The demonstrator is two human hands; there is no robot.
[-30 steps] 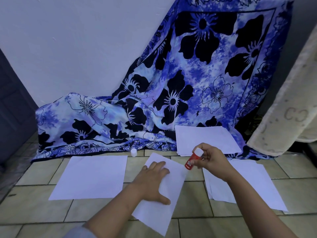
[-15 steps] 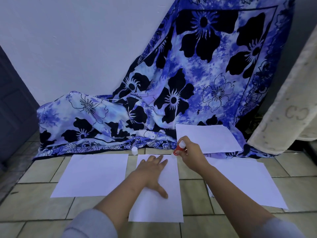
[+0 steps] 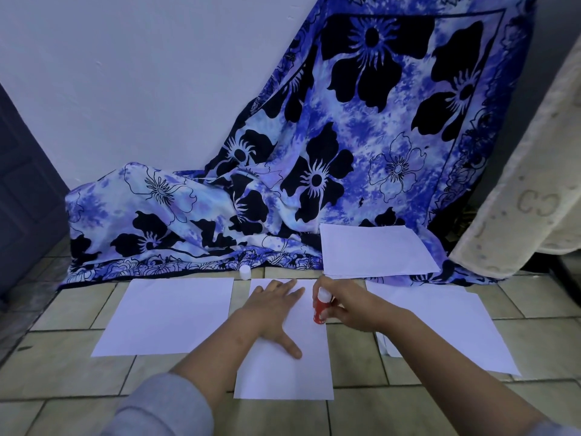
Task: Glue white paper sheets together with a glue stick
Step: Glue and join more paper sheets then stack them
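One slip off the right edge of the white paper sheet (image 3: 283, 379) risked gluing the tiled floor (image 3: 355, 357); there the right hand (image 3: 349, 306) gripped the red cylindrical glue stick (image 3: 320, 311), the left hand (image 3: 273, 313) pressing flat-fingered.

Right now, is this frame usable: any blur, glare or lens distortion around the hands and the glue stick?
Head view: dim bluish light, no glare on the middle sheet. Head view: the glue stick in the right hand reads sharp, the left hand slightly soft, the sleeve at the bottom edge blurred. Head view: the wide lens bows the floor tile lines.
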